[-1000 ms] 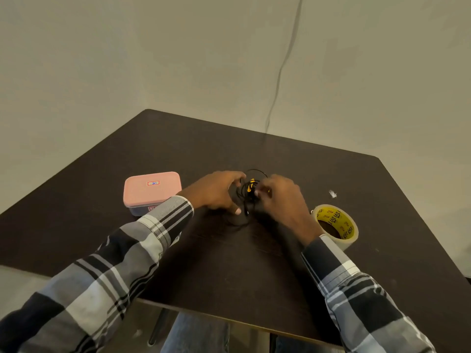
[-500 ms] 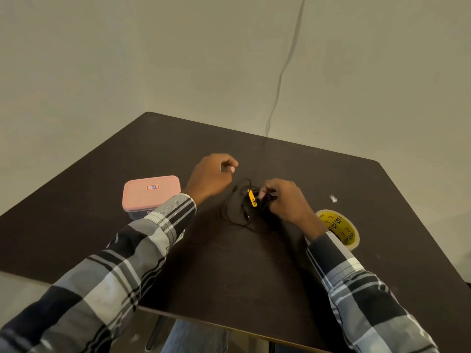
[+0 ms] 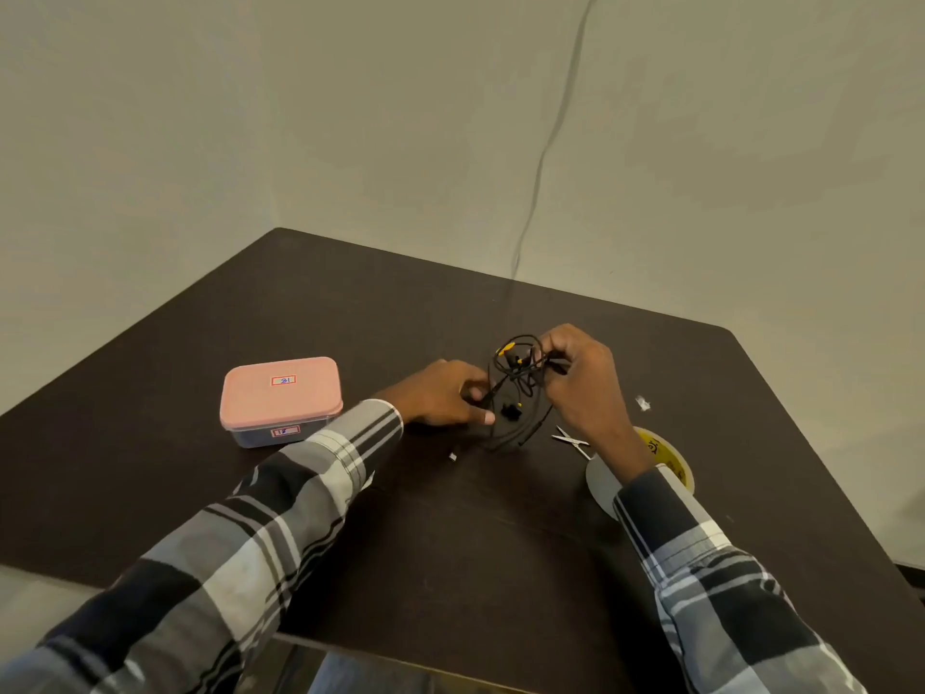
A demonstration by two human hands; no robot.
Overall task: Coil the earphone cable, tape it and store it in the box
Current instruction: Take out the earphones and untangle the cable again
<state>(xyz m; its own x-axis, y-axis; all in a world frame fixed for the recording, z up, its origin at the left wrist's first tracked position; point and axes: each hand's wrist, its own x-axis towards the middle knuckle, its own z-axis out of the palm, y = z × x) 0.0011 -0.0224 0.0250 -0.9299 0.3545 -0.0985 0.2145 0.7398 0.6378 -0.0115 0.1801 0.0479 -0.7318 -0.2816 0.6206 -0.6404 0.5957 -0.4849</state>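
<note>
A black earphone cable [image 3: 518, 378] with yellow parts hangs in loose loops above the dark table [image 3: 350, 318], its lower loops touching the surface. My right hand [image 3: 583, 378] pinches the top of the bundle. My left hand [image 3: 445, 395] grips a strand of the cable at the bundle's left side. A box with a pink lid [image 3: 280, 398] stands shut on the left. The yellow-printed tape roll [image 3: 665, 460] lies at the right, partly hidden by my right wrist.
Small scissors [image 3: 570, 439] lie on the table just beside my right wrist. A scrap of white material [image 3: 642, 404] lies to the right of my hand. A thin cable [image 3: 540, 157] runs down the wall behind the table.
My left hand has come back from the far side to the cable and taken hold of a strand. My right hand has lifted the bundle up off the table.
</note>
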